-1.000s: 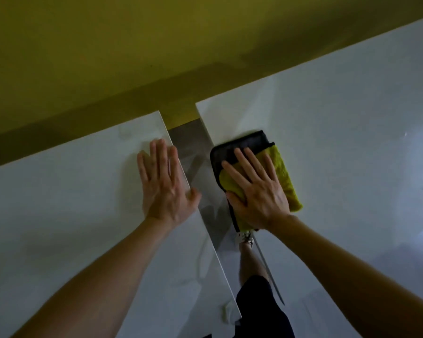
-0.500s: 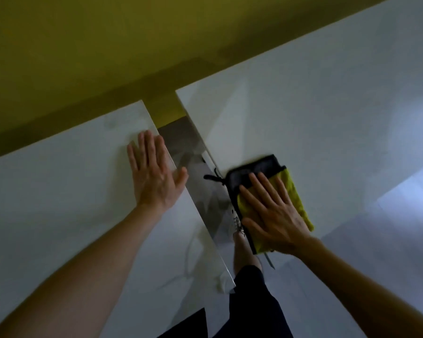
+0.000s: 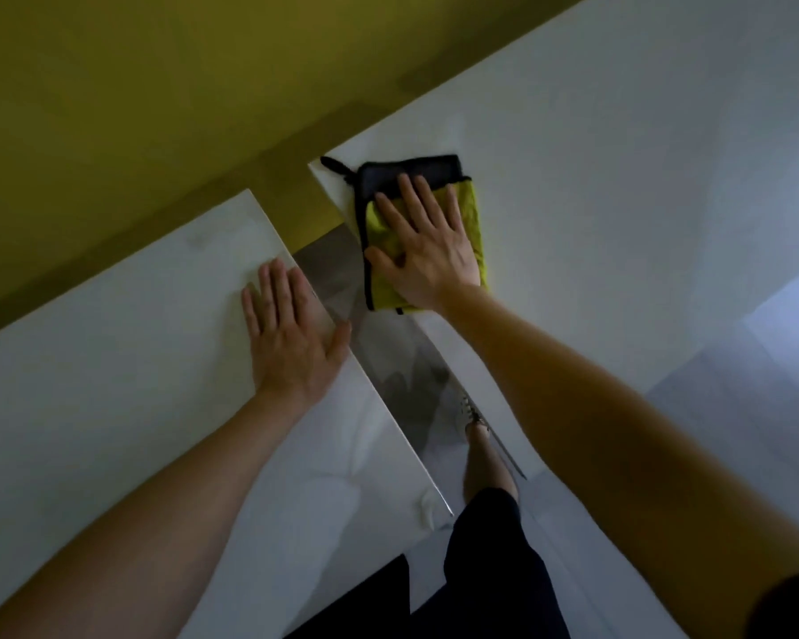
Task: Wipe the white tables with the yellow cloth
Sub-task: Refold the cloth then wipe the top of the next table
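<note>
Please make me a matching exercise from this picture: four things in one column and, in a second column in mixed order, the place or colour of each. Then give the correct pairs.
Things:
1. left hand
2. right hand
3. yellow cloth
4. wall

Place or colour:
A. near the far left corner of the right table
B. flat on the left table, near its right edge
C. flat on top of the cloth
D. olive-yellow, behind both tables

Pairs: 1-B, 2-C, 3-A, 4-D.
</note>
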`<state>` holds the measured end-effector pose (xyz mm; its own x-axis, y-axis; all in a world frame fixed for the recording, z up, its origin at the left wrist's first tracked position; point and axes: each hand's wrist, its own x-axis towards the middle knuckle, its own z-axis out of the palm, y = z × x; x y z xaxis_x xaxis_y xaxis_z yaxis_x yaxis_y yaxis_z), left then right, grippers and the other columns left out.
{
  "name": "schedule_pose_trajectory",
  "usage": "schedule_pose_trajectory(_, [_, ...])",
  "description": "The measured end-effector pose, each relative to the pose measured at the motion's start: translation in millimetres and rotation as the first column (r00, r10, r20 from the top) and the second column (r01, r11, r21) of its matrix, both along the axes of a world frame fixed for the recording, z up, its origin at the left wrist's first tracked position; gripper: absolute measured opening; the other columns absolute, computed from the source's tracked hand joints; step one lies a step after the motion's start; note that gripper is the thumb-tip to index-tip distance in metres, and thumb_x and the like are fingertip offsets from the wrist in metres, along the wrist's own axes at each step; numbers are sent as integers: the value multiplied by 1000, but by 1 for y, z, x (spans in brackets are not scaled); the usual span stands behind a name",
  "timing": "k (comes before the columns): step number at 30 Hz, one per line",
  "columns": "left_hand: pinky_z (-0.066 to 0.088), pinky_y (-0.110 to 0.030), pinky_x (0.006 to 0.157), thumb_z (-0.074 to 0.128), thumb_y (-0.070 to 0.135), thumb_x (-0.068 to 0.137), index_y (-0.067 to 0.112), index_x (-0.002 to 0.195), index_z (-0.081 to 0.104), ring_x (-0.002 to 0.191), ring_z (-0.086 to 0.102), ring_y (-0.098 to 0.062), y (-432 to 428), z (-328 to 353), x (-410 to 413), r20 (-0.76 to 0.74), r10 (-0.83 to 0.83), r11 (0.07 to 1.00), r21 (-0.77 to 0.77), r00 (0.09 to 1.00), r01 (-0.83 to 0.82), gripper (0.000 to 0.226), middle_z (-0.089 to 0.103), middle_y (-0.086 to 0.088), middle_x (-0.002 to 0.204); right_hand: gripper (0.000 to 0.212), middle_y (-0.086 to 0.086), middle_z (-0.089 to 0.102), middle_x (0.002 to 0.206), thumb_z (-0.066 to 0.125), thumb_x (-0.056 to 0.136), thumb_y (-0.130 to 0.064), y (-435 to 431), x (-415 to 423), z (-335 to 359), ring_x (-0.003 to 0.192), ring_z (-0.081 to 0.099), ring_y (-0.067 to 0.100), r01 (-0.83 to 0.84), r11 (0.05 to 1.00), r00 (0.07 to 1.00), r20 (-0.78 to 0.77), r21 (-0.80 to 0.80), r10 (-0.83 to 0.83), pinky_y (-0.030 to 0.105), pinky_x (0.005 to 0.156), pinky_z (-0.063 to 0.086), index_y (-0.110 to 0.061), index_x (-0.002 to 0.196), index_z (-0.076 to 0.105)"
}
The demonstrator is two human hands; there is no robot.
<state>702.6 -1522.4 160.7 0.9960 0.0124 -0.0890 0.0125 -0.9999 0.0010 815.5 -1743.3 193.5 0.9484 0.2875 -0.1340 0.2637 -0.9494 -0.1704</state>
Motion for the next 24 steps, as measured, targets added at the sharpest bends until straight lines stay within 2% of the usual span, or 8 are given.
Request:
schedule_pose_trajectory(7, [11,-63,133,24,71,106,0,170,-7,167,-6,-41,-4,8,0,-92,8,1000,18,996,-6,100,-5,-25,179,85,-2,-9,182,30,104,-82,-125,-187,7,168,-13,22,164,986,979,-121,-35,-167,62,134,6,-40,173,4])
schedule_pose_trajectory(10, [11,-62,134,31,68,107,-1,170,-5,167,-4,-42,-6,11,-5,-104,6,1000,14,995,-4,100,-3,-26,179,86,0,-11,182,23,103,-84,-111,-170,3,167,-16,23,309,949,943,-108,-66,-314,61,134,-1,-38,174,2])
schedule_pose_trajectory(14, [16,-64,133,29,65,108,5,172,3,167,-3,-41,-23,21,-11,-157,19,999,-26,987,-23,92,-2,-24,179,96,11,-21,179,8,100,-87,-48,-92,-2,164,-28,31,575,818,807,-150,-19,-571,66,128,-16,-27,174,-5])
schedule_pose_trajectory(16, [15,-63,133,28,63,110,13,173,14,168,0,-35,-38,33,-7,-144,-71,995,-77,987,60,82,4,-19,181,101,14,-21,179,10,97,-90,-48,-71,5,163,-29,33,481,876,866,-164,17,-472,66,126,-23,-24,173,-6])
schedule_pose_trajectory(18, [12,-59,135,34,56,112,17,171,23,169,4,-31,-56,46,6,-89,-183,973,-157,979,168,72,10,-15,181,95,8,-13,181,16,100,-87,-76,-73,7,166,-20,28,132,991,988,-76,9,-131,67,129,-14,-30,174,0])
schedule_pose_trajectory(20, [11,-55,136,36,49,114,17,172,22,169,4,-30,-72,55,28,-63,-251,951,-203,966,234,68,10,-14,181,87,-2,-8,182,19,102,-86,-107,-89,2,168,-14,23,-104,994,994,-43,-42,102,66,132,-2,-39,173,1])
schedule_pose_trajectory(21, [11,-53,137,34,47,114,17,173,20,169,3,-29,-80,58,40,-80,-288,940,-213,954,266,68,8,-13,182,85,-5,-8,182,20,103,-86,-119,-99,-1,168,-14,20,-104,993,994,-47,-50,101,64,132,-1,-42,173,1])
schedule_pose_trajectory(24, [7,-48,137,27,51,114,16,174,15,169,2,-29,-95,58,60,-181,-399,907,-222,899,358,69,6,-13,182,84,-5,-5,182,26,103,-85,-151,-122,-6,168,-12,19,83,995,996,-13,-55,-84,63,133,2,-42,173,7])
